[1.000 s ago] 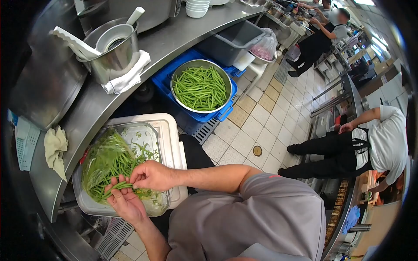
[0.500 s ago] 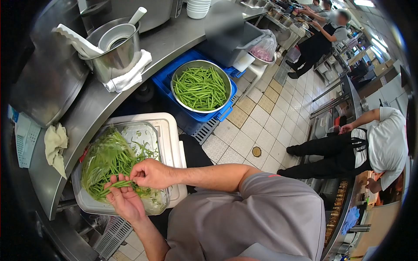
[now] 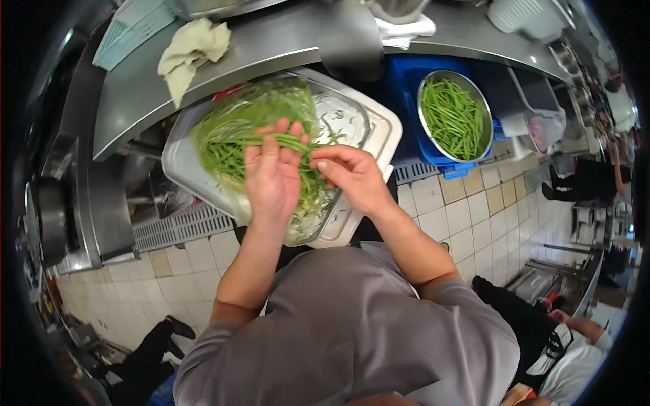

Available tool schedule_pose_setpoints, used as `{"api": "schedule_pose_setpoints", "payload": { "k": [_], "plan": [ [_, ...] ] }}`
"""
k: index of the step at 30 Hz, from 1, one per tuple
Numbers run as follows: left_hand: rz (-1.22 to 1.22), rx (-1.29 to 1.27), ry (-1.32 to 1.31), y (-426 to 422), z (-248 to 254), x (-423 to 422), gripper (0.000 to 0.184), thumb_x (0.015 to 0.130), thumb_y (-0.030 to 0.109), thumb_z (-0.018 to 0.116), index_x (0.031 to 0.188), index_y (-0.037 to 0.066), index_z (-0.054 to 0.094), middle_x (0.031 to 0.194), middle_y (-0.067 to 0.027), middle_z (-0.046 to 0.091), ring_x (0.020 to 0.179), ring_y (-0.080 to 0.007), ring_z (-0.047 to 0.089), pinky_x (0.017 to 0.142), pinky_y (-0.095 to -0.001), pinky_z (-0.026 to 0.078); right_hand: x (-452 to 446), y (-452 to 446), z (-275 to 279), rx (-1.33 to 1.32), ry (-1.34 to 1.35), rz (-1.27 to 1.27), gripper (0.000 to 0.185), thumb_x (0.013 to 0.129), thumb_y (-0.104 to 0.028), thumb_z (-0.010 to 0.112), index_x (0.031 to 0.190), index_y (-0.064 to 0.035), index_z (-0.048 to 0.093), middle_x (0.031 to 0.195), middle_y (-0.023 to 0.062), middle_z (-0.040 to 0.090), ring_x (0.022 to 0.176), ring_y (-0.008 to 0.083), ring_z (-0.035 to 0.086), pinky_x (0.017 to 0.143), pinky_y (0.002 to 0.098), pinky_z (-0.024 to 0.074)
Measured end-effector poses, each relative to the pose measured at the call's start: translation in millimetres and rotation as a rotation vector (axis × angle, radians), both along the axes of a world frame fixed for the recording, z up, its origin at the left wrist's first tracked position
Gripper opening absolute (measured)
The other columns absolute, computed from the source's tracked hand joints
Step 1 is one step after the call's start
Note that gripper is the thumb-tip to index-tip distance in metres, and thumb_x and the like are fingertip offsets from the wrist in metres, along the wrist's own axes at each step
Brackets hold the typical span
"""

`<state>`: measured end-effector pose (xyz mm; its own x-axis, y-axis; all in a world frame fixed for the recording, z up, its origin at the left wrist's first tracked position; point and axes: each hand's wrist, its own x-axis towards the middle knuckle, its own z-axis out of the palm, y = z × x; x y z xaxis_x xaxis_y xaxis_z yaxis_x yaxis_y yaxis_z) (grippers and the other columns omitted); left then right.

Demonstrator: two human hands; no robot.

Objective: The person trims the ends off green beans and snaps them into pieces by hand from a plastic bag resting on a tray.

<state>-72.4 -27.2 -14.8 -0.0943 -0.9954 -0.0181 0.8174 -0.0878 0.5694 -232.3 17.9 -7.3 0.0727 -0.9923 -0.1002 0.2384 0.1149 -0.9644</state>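
Observation:
Several green beans (image 3: 288,141) lie across the fingers of my left hand (image 3: 273,172), held under its thumb. My right hand (image 3: 352,174) is beside them on the right, thumb and fingertips pinched near the bean ends; what is between them is too small to make out. Beneath both hands, a clear plastic bag (image 3: 261,108) of green beans rests in a tray (image 3: 344,108) with loose trimmings scattered on its bottom. A round metal bowl (image 3: 452,118) full of green beans stands to the right on a blue crate (image 3: 406,81).
Beyond the tray runs a steel counter (image 3: 271,54) with a pale cloth (image 3: 193,54) and a light green basket (image 3: 135,30). A grey tub (image 3: 535,91) is right of the bowl. People stand at the right, one (image 3: 575,358) at lower right; another's legs (image 3: 152,348) show at lower left.
The head view has turned, so the tray and bowl appear higher and further right. My left hand still holds the beans, with my right hand close beside it.

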Motion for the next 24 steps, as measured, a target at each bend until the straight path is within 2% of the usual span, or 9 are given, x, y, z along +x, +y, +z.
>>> {"api": "schedule_pose_setpoints", "payload": {
  "k": [4,9,15,19,22,24],
  "plan": [
    [0.000,0.038,0.002,3,5,-5,0.019,0.109,0.017,0.053,0.125,0.007,0.055,0.133,-0.0159,0.062,0.122,-0.0329,0.064,0.104,-0.0499,0.054,1,-2,0,0.039,0.074,-0.049,0.020,0.098,-0.007,0.067,0.117,0.0008,0.070,0.095,0.0042,0.074,0.073,0.0055,0.060,0.063,0.0216,0.0496],
    [0.024,-0.013,-0.058,6,0,-6,0.021,0.109,0.017,0.053,0.126,0.005,0.054,0.137,-0.0181,0.058,0.126,-0.0353,0.060,0.108,-0.0481,0.050,7,-9,-8,0.051,-0.081,0.023,0.014,0.095,-0.009,0.073,0.106,-0.0010,0.072,0.086,0.0016,0.070,0.071,0.0064,0.061,0.061,0.0214,0.0495],
    [0.003,-0.063,-0.064,5,-5,-2,0.021,0.108,0.016,0.054,0.126,0.005,0.056,0.136,-0.0187,0.060,0.125,-0.0356,0.062,0.107,-0.0474,0.051,16,-16,-6,0.156,-0.310,-0.052,0.013,0.099,-0.011,0.067,0.107,-0.0004,0.071,0.093,0.0049,0.073,0.070,0.0063,0.062,0.059,0.0207,0.0513],
    [-0.036,-0.064,-0.034,6,-4,-1,0.020,0.108,0.016,0.055,0.125,0.006,0.057,0.129,-0.0172,0.064,0.123,-0.0338,0.063,0.108,-0.0478,0.051,10,-19,-8,0.089,-0.225,0.030,0.012,0.099,-0.006,0.063,0.107,0.0005,0.070,0.092,0.0066,0.073,0.070,0.0096,0.063,0.062,0.0236,0.0520],
    [-0.031,0.161,0.147,1,7,5,0.021,0.108,0.018,0.054,0.126,0.007,0.056,0.126,-0.0164,0.065,0.122,-0.0333,0.064,0.108,-0.0492,0.050,5,-18,-2,0.056,-0.196,0.019,0.013,0.098,-0.008,0.062,0.103,0.0016,0.070,0.088,0.0074,0.073,0.069,0.0104,0.063,0.062,0.0248,0.0517],
    [-0.020,0.148,0.089,-7,9,15,0.022,0.108,0.018,0.054,0.127,0.006,0.054,0.125,-0.0168,0.065,0.122,-0.0331,0.063,0.109,-0.0501,0.049,-2,-23,-5,0.106,-0.277,-0.052,0.018,0.098,-0.012,0.062,0.101,0.0024,0.071,0.085,0.0073,0.073,0.068,0.0096,0.063,0.060,0.0241,0.0513]
  ]
}}
